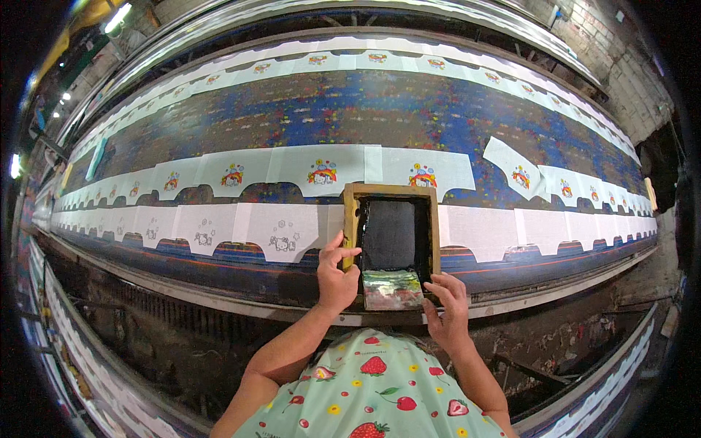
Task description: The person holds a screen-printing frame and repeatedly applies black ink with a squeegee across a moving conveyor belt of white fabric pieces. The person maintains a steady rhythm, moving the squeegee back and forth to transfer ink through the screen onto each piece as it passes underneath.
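Observation:
A wooden screen-printing frame [350,191] with a dark inner panel [388,230] lies over the near row of white fabric pieces [482,230]. A paint-smeared flat plate [392,290] sits in its lower end. My left hand [337,274] grips the frame's left side, index finger reaching over it. My right hand [449,310] is at the lower right corner beside the plate, thumb and fingers apart and loosely bent. Left of the frame, pieces carry grey outline cartoon prints [285,242]. The row behind has coloured cartoon prints [321,173], with one tilted piece [511,160] on the right.
The long, paint-speckled table [292,109] curves across the view, with further fabric rows at its far side and a metal rail [182,288] along the near edge. More printing tables [613,379] run behind and beside me. Lights [117,18] and a block wall [621,80] are in the background.

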The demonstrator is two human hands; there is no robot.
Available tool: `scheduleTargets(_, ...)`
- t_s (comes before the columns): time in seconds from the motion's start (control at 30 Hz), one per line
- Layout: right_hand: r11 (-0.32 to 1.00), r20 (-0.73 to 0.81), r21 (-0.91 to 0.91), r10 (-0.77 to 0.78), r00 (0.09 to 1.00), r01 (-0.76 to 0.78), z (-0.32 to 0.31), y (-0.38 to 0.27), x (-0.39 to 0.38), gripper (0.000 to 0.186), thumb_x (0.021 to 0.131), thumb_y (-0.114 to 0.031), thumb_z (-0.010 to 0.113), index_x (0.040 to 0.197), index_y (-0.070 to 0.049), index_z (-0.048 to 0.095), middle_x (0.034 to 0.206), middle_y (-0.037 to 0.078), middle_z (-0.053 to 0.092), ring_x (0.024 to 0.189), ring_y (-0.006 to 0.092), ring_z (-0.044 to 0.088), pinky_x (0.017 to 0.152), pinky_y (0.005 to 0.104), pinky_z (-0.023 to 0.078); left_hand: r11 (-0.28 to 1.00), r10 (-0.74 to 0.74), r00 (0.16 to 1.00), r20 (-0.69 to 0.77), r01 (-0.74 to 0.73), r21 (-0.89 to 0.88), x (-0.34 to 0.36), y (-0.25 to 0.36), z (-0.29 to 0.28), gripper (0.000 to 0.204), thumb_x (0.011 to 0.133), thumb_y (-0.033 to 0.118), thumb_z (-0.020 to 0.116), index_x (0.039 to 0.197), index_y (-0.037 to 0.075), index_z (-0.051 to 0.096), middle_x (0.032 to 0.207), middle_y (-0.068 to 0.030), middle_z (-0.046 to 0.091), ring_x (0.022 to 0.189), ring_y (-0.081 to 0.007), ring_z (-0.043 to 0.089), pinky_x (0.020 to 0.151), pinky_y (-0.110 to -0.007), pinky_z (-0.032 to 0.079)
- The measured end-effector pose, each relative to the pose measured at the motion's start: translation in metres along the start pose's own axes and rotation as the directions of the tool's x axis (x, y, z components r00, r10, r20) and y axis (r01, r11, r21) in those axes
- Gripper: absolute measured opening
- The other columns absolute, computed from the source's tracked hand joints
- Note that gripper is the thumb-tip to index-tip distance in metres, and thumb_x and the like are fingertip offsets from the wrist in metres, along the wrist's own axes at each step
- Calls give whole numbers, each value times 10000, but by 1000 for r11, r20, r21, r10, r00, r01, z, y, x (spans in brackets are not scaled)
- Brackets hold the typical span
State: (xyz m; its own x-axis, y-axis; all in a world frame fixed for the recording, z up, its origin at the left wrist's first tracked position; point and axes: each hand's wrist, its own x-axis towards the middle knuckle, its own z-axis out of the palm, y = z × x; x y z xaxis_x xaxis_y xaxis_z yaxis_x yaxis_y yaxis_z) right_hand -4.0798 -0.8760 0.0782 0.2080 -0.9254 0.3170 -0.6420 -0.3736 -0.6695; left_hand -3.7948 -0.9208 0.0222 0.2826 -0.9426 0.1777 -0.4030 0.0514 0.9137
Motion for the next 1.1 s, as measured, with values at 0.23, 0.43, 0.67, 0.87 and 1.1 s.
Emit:
scheduleTargets(0.23,969,320,-35,-222,921,246,7,-29,25,542,812,-49,900,1331,-133,767,1390,136,710,1378,395,648,1150,536,535,998,-63,997,34,63,1,2,-7,-2,347,836,-102,744,1128,68,829,1668,-275,575,1535,-396,569,1276,-466,449)
scheduleTargets(0.43,925,445,-135,-263,856,354,11,-31,50,515,824,-52,809,1334,-103,763,1291,95,714,1253,346,685,1072,508,556,996,-84,994,66,85,-9,2,-10,-2,355,830,-113,744,1125,69,817,1683,-268,563,1540,-402,562,1291,-481,438)
scheduleTargets(0.67,921,634,-165,-174,753,352,4,-30,89,489,829,-95,778,1318,-107,770,1239,120,746,1192,355,711,1034,485,580,998,-65,995,73,63,26,3,-12,-4,386,834,-84,754,1190,57,803,1648,-275,584,1526,-415,570,1288,-492,438)
scheduleTargets(0.87,952,679,-89,-158,717,293,2,-5,159,399,883,-13,712,1265,-92,799,1196,158,758,1183,394,720,1034,511,595,986,-117,991,60,123,-113,7,-16,-7,489,912,-89,753,1388,18,720,1541,-235,650,1430,-339,655,1191,-436,536)
scheduleTargets(1.1,950,459,-175,-155,875,260,38,30,226,446,875,43,675,1284,-78,803,1206,193,762,1178,447,732,1027,526,607,968,-232,950,208,248,-51,30,0,-24,581,938,-139,746,1494,9,667,1408,-165,701,1223,-246,743,1055,-378,611)
